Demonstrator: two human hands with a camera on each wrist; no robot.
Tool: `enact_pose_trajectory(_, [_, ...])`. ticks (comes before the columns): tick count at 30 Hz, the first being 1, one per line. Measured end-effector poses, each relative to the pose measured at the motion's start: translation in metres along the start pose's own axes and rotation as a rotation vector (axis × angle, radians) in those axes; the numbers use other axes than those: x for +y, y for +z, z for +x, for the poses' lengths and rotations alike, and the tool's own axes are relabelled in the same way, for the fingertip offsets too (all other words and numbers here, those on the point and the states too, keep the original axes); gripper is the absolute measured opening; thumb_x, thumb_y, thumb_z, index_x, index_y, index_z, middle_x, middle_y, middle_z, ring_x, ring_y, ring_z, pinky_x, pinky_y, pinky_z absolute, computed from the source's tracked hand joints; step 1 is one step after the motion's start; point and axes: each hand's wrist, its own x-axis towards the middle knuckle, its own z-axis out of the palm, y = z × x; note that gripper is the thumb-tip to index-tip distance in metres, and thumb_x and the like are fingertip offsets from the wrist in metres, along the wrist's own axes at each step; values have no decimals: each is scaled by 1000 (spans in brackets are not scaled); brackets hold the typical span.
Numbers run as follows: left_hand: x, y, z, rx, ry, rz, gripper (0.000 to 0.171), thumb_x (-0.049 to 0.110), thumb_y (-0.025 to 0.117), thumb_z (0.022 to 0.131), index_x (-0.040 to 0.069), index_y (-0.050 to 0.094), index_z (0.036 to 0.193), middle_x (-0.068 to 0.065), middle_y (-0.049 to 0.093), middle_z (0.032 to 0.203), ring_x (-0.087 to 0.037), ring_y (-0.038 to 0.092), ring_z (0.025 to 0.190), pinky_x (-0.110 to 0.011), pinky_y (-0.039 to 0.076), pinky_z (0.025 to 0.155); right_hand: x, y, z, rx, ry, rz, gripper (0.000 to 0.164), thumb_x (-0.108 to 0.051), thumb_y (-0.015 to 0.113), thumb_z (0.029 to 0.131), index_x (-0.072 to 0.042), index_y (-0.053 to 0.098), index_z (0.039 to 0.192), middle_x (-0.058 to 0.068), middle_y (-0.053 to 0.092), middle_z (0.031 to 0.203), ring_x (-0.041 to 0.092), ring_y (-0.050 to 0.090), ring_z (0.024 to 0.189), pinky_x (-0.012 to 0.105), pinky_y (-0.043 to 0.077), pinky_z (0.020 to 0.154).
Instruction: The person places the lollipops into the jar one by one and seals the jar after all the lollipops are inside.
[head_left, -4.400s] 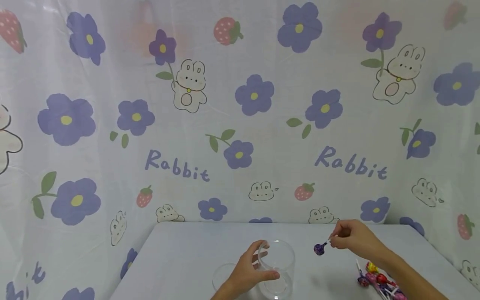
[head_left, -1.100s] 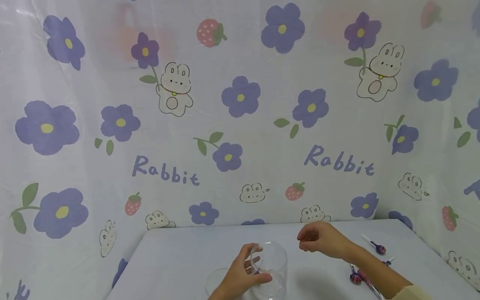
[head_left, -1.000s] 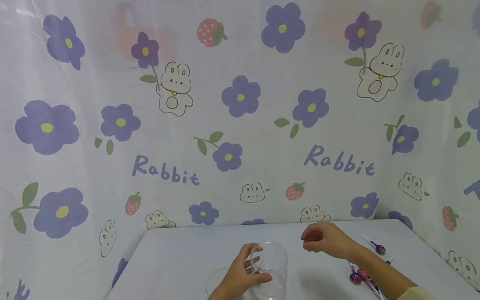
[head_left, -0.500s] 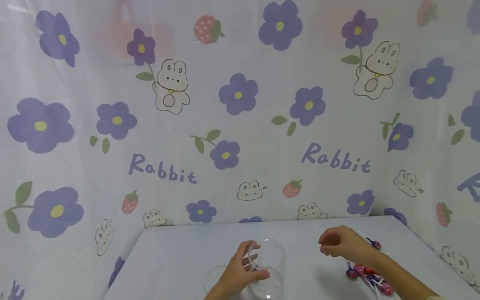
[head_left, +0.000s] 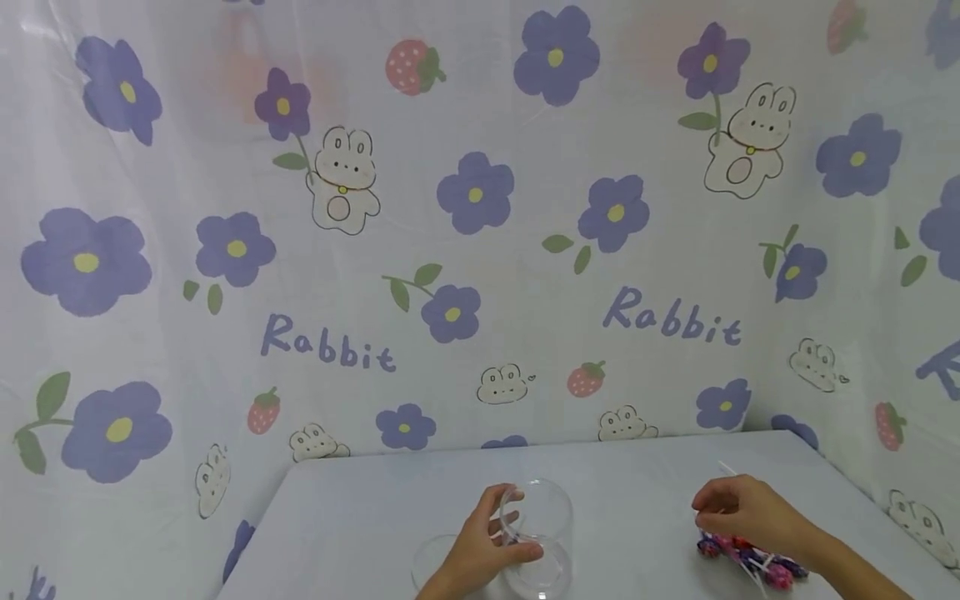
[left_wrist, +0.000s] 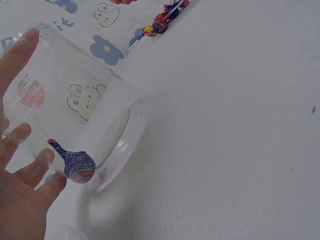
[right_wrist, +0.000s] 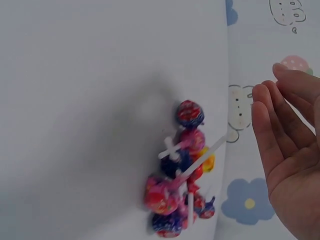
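Note:
My left hand point(head_left: 480, 546) grips a clear cylindrical jar point(head_left: 553, 521) from its left side, thumb in front and fingers behind. Inside the jar, low down by the fingers, the left wrist view shows a lollipop in a dark blue wrapper point(left_wrist: 80, 166). On the right, my right hand point(head_left: 753, 517) hovers by a pile of wrapped lollipops point(head_left: 777, 575), its fingers loosely bent and nothing between them. In the right wrist view the pile holds several red, pink, blue and yellow lollipops point(right_wrist: 161, 196) with white sticks, apart from the fingers.
A clear round lid point(head_left: 429, 560) lies on the white table point(head_left: 375, 500) left of the jar, partly behind the left forearm. A white stick point(head_left: 726, 468) pokes out beyond the right hand. A patterned curtain point(head_left: 480, 275) stands behind the table.
The right hand, which earlier held a purple lollipop near the jar, is empty and has moved right to the lollipop pile. The left hand keeps its grip on the jar.

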Motion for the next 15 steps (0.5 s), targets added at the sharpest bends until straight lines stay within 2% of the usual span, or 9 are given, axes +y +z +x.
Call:
enact_pose_trajectory(8, [1,2,1,25,-50,7,85,34,89,84,14,40,151,-6,51,150,-44,51,135,-62,46,105,24,-2,-11,24,80,-46,22,-17,76,95,2,70,106,6,70,95,25,65,84,31,60,70])
enact_pose_trajectory(11, [0,2,1,28,-60,-3,83,32,89,84,16,41,150,-6,51,150,-43,52,135,-62,45,105,30,1,-15,49,152,-76,19,-17,77,95,-1,71,103,5,70,94,23,63,83,32,58,72])
enact_pose_trajectory(15, [-1,2,2,29,-80,-22,81,33,89,84,18,42,149,-5,51,149,-43,51,135,-62,45,106,39,5,-19,83,291,-103,17,-16,79,92,-3,73,102,4,69,93,21,60,82,34,59,75])
